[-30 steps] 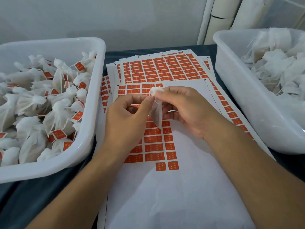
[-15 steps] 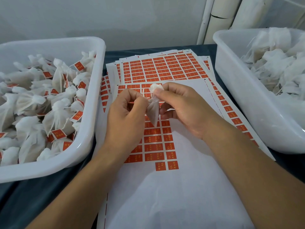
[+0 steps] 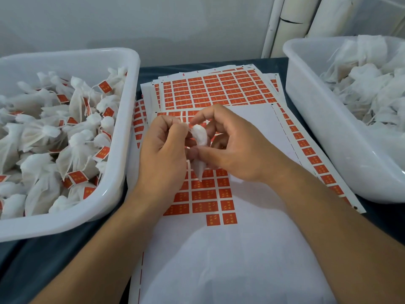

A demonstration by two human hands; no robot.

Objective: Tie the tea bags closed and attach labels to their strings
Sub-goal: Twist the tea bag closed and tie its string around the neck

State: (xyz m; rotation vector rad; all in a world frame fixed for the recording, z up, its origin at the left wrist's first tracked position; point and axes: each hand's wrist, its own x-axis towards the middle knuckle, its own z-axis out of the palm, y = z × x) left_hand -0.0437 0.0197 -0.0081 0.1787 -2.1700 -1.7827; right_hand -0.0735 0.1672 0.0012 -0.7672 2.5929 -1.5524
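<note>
A small white tea bag [image 3: 200, 139] hangs between both hands above the top sheet of orange labels [image 3: 203, 194]. My left hand [image 3: 163, 154] has curled fingers that pinch the bag's thin white string near its gathered top. My right hand [image 3: 232, 145] pinches the bag's neck between thumb and fingers, with the forefinger arched over the top. The bag's lower end points down toward the sheet. Most of the top sheet is bare white backing, with orange labels left near its middle.
A white tub [image 3: 122, 172] at the left holds several tied tea bags with orange labels. Another white tub [image 3: 311, 119] at the right holds several unlabelled white bags. More label sheets [image 3: 219, 88] lie stacked behind on the dark table. White pipes [image 3: 276, 25] stand at the back.
Both hands have turned the tea bag: its gathered top now sits between my fingers and my right forefinger has lifted over it. My left hand has shifted its pinch to the string.
</note>
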